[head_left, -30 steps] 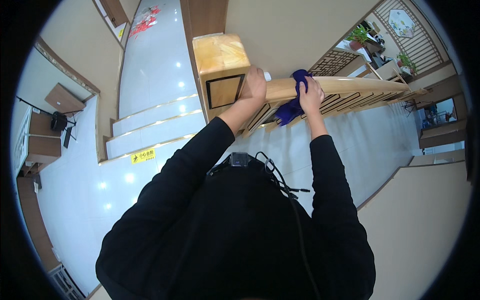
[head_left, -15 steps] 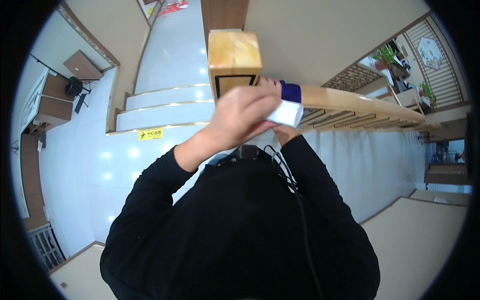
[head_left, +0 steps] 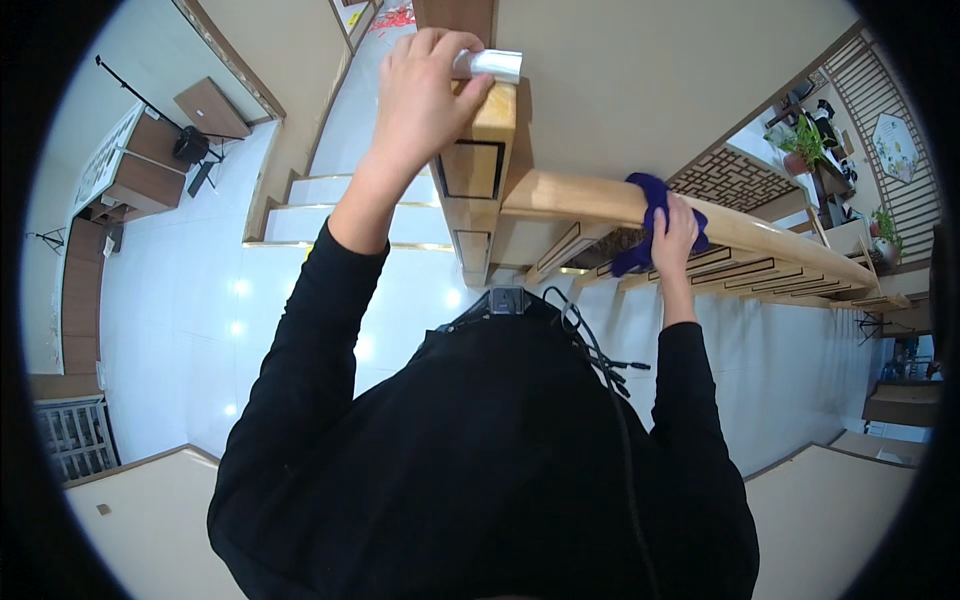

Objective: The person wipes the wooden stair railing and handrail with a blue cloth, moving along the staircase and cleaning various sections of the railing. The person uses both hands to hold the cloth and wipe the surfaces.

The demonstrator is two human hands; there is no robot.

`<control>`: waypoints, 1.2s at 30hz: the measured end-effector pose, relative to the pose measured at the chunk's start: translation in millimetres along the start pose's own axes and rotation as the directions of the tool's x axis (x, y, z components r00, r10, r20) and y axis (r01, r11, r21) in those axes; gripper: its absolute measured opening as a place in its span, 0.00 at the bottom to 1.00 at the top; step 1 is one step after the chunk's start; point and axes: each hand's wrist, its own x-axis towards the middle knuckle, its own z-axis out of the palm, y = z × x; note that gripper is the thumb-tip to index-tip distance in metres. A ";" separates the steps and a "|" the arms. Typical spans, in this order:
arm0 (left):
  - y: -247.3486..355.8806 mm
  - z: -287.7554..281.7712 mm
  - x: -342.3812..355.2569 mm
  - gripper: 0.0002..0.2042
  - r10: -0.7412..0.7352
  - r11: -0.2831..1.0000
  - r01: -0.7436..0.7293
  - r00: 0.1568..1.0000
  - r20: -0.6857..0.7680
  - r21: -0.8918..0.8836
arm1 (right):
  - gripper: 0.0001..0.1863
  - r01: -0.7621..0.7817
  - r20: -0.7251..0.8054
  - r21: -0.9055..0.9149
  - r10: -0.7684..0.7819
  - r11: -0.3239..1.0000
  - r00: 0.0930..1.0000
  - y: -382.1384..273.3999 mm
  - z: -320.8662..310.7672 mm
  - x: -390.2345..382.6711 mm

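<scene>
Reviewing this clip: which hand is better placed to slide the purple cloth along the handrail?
Probably the right hand: it already grips the purple cloth, draped over the handrail. The left hand is away from the cloth, holding a whitish object at the wooden post's top.

1. No words, numbers or brand can be read from here.
2. Yellow sign (head_left: 307,253) on the floor at the foot of the steps (head_left: 345,190): only a sliver shows beside the black left sleeve (head_left: 318,300); its print is hidden.
3. Yellow patch (head_left: 354,18) at the top, low by a doorway: too small to make out.
4. Octagonal panel (head_left: 895,148) on the slatted screen (head_left: 878,90): coloured decoration, any lettering too small.
5. White object (head_left: 505,66) in the left hand (head_left: 425,95): no label legible.
</scene>
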 end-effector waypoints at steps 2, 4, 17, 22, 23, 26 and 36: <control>-1.8 10.3 0.0 0.15 0.010 0.999 -0.008 0.998 -0.069 0.039 | 0.19 -0.063 -0.029 -0.041 0.062 0.997 0.998 -1.9 15.5 -0.5; 0.2 11.7 -0.1 0.15 -0.059 0.990 0.072 0.993 -0.103 0.121 | 0.19 -0.102 0.054 -0.025 0.103 0.994 0.993 -43.7 24.2 8.7; 6.3 7.9 -3.8 0.25 0.173 0.984 -0.150 0.936 -0.306 0.096 | 0.27 0.560 0.299 -0.051 -0.523 0.827 0.798 -158.8 44.5 -8.4; -3.8 -21.5 -37.0 0.18 0.169 0.985 -0.142 0.917 -0.362 0.102 | 0.24 0.769 0.428 -0.036 -0.686 0.638 0.589 7.2 1.5 -16.1; -11.8 -32.0 -54.2 0.18 0.131 0.986 -0.085 0.933 -0.336 0.146 | 0.21 0.739 0.483 -0.010 -0.644 0.674 0.594 41.9 -13.7 -11.7; -26.7 -55.6 -109.8 0.17 -0.028 0.970 0.100 0.950 -0.310 0.221 | 0.13 0.709 0.569 -0.031 -0.570 0.705 0.592 79.2 -55.7 8.8; 42.2 -31.2 -148.0 0.11 -0.216 0.974 0.225 0.924 -0.315 -0.008 | 0.16 0.593 0.153 0.271 -0.642 0.758 0.751 -132.4 13.3 34.1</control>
